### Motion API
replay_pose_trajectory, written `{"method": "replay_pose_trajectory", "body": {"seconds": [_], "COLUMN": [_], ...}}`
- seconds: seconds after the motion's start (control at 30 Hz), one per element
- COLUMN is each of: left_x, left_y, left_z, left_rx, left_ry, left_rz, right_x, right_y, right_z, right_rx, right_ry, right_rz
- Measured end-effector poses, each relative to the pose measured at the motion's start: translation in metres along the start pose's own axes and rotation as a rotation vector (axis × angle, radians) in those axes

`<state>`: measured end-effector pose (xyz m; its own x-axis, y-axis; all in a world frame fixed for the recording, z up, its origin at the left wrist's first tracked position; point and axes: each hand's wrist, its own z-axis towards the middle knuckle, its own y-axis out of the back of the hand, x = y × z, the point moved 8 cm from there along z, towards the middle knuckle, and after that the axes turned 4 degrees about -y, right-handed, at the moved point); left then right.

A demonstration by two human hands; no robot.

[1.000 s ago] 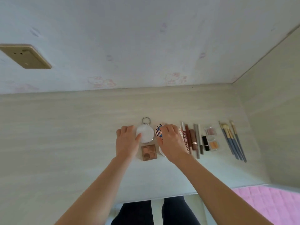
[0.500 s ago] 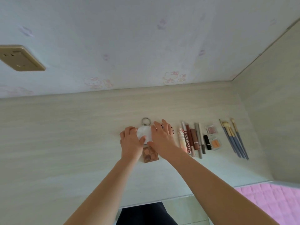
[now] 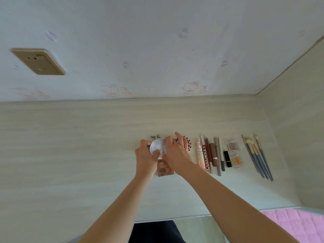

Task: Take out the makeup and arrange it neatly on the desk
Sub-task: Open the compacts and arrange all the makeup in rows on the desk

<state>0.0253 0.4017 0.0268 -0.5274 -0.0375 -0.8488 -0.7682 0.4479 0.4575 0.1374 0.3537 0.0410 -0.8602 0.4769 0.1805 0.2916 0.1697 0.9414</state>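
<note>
Left hand [image 3: 145,158]: curled round the left rim of the round white compact [image 3: 157,148], thumb lying across its lid.
Right hand [image 3: 175,155]: gripping the compact's right edge, index finger sticking out straight toward the wall.
Round white compact: held between both hands, just off the desk [image 3: 70,146] or barely on it, can't really tell; metal charm at its far edge.
Brown palette [image 3: 164,170]: flat on the desk right under the wrists, half hidden.
Patterned compact [image 3: 188,143]: peeking out behind the right hand.
Tubes and pencils [image 3: 210,155]: neat row just right of the hands.
Black lipstick [image 3: 227,158]: next in line.
Two small clear pots [image 3: 234,154]: beside it, one behind the other.
Brushes [image 3: 257,155]: far right, well apart, fanned a bit.
</note>
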Motion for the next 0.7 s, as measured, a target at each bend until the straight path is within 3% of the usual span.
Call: {"method": "replay_pose_trajectory", "body": {"seconds": [0.1, 0.2, 0.37, 0.7], "left_x": [-0.002, -0.002, -0.004, 0.017], "left_y": [0.011, 0.023, 0.049, 0.126], "left_z": [-0.007, -0.013, -0.015, -0.004], "left_rx": [-0.085, -0.169, -0.193, 0.056], "left_ry": [-0.018, 0.003, 0.033, 0.203], "left_rz": [-0.111, -0.213, -0.378, -0.706], "right_x": [0.006, 0.013, 0.025, 0.102], "right_y": [0.004, 0.017, 0.032, 0.054], "right_z": [-0.002, -0.006, -0.008, -0.033], "right_rx": [-0.024, -0.061, -0.030, -0.089], "right_ry": [0.037, 0.051, 0.058, 0.287], "right_rz": [0.099, 0.361, 0.582, 0.672]}}
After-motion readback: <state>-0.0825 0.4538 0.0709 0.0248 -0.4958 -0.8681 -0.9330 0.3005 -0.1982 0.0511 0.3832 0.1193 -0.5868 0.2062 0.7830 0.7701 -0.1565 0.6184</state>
